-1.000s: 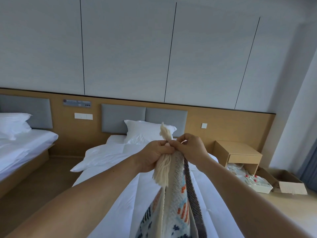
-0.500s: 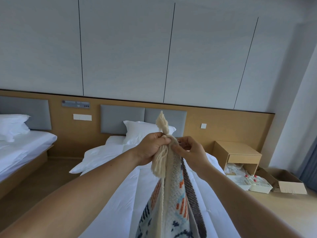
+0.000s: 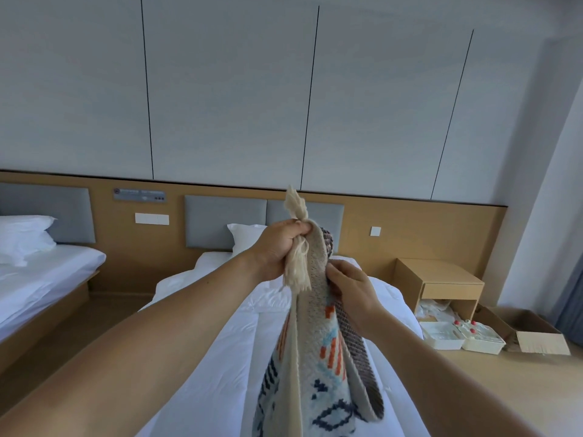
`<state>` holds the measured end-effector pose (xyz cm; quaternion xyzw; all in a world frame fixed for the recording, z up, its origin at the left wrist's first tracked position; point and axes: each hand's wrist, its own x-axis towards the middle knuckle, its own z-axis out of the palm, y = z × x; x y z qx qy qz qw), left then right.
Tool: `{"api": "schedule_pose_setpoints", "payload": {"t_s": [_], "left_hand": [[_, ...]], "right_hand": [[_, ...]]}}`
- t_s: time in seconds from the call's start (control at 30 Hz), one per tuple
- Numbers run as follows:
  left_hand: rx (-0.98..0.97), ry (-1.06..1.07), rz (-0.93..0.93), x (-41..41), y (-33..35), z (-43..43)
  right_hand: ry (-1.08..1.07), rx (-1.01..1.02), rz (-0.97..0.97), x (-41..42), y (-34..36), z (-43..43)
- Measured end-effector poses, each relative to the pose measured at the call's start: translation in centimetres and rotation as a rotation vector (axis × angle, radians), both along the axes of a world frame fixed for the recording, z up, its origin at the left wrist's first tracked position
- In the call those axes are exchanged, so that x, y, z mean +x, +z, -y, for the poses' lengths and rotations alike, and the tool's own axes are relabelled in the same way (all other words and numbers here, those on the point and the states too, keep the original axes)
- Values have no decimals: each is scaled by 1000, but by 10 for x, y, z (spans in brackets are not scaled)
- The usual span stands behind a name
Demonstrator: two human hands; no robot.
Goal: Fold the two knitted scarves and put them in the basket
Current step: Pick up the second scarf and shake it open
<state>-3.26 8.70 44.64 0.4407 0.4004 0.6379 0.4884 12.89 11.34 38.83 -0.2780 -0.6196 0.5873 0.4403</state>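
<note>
Head view, near to far. A cream knitted scarf with orange, pale-blue and navy pattern hangs down from both hands, in the air above a white-sheeted bed. A dark grey-brown ribbed knitted layer lies against its right side, under the right hand; whether this is a second scarf cannot be told. The left hand is clenched round the bunched top end, with a cream yarn fringe spilling below and above the fist. The right hand, just below and to the right of the left, pinches the knit's edge with curled fingers. Beyond the hands lie a white pillow and a grey padded headboard. Right of the right hand stand a light wooden nightstand, white plastic trays and an open cardboard box on the floor. Far left of the left hand is another white bed.
</note>
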Motion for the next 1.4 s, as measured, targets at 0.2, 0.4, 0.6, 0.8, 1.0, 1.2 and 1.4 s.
{"api": "schedule_pose_setpoints", "payload": {"t_s": [0.2, 0.4, 0.6, 0.8, 1.0, 1.2, 1.4], "left_hand": [[41, 84, -51, -2, 14, -5], [81, 9, -37, 3, 26, -9], [107, 28, -61, -3, 32, -7], [94, 100, -55, -21, 29, -7], [112, 66, -120, -15, 38, -7], [126, 88, -106, -8, 40, -8], [130, 159, -87, -11, 42, -5]], "right_hand": [[119, 74, 248, 21, 7, -7], [61, 109, 335, 19, -2, -4], [-146, 305, 549, 16, 2, 1], [-472, 451, 643, 29, 0, -7], [-360, 321, 515, 36, -23, -15], [-348, 441, 548, 24, -32, -7], [-454, 646, 484, 20, -45, 6]]}}
